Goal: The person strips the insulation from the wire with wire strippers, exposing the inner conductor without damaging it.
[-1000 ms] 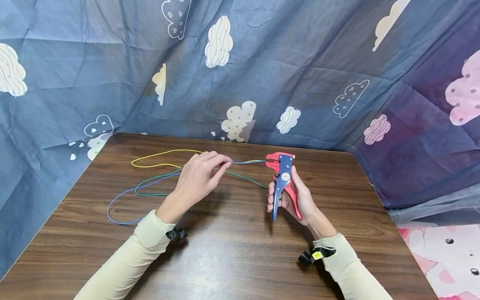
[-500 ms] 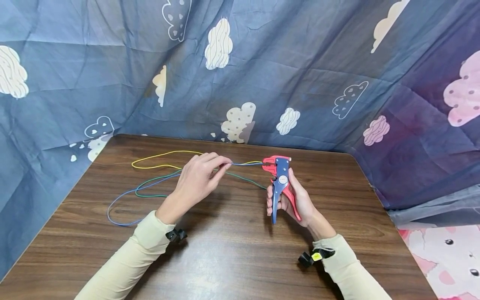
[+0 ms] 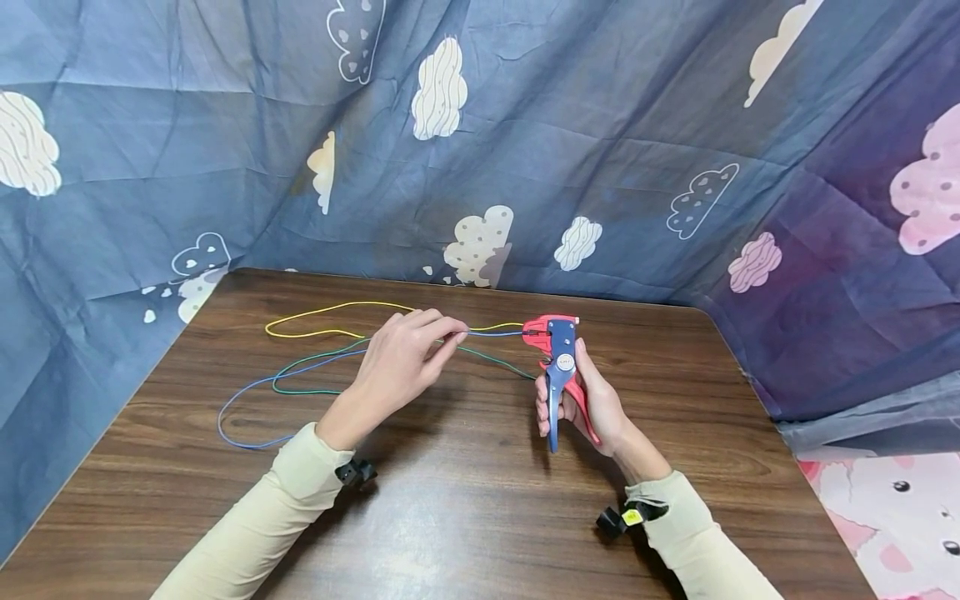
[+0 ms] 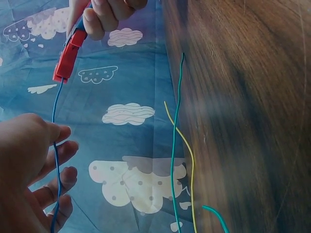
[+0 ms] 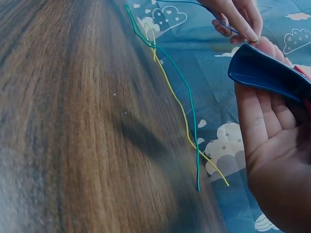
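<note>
Between thumb and fingertips, my left hand pinches a blue wire. The wire runs right, and its end is in the red jaws of a wire stripper. My right hand holds that tool upright, its blue handle and red handle spread apart in the palm. In the left wrist view the blue wire passes along the left hand's fingers up to the tool's red head. How far the wire reaches inside the jaws is hidden.
Yellow wire and green wire lie loosely on the brown wooden table, partly behind the left hand. The blue wire's slack loops on the left side. A dark blue curtain with cloud prints stands behind the table.
The wire stripper has shifted slightly left and down, nearer the left hand, shortening the stretch of blue wire between them. The left hand has barely moved.
</note>
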